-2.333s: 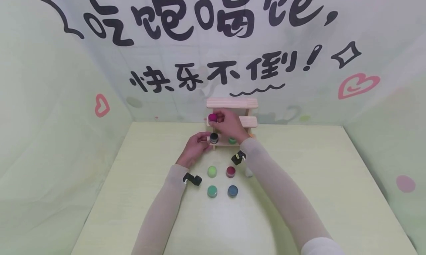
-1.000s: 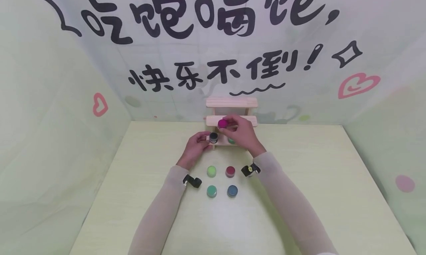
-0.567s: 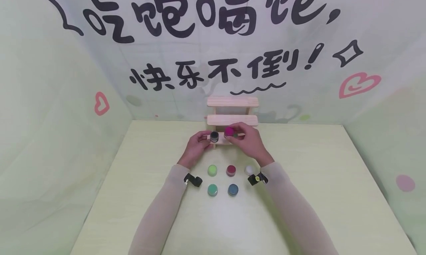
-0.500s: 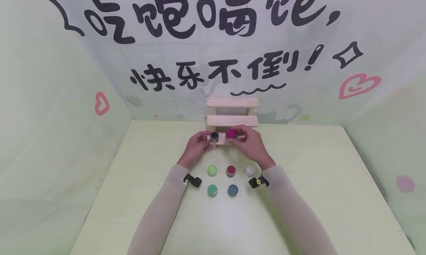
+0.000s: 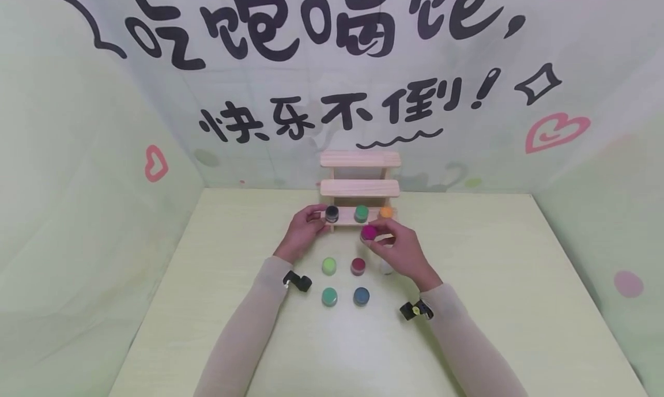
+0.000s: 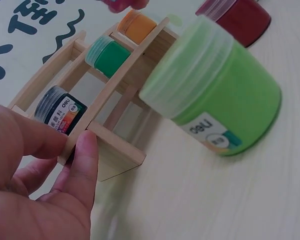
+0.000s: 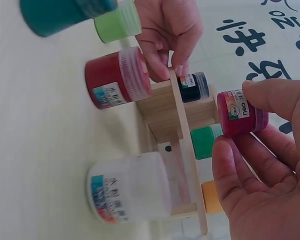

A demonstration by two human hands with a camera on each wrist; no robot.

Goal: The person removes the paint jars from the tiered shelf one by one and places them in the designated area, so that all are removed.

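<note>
A small three-step wooden rack (image 5: 359, 188) stands against the back wall. My left hand (image 5: 302, 230) grips the left end of its bottom step, thumb and fingers pinching the wood in the left wrist view. On that step sit a black paint jar (image 6: 61, 111), a green paint jar (image 6: 107, 55) and an orange paint jar (image 6: 136, 26). Just in front of the rack, my right hand (image 5: 404, 248) holds a magenta paint jar (image 7: 238, 112) between thumb and fingers, off the table. In the head view this hand partly covers a white paint jar (image 7: 130, 187).
On the table before the rack stand a light green jar (image 5: 329, 266), a dark red jar (image 5: 358, 266), a teal jar (image 5: 329, 297) and a blue jar (image 5: 361, 296). A printed cloth (image 5: 290, 86) hangs behind, with cloth walls at both sides.
My right hand has carried the magenta jar from the left of the middle step down, rightward and toward me, in front of the bottom step. My left hand has stayed on the rack.
</note>
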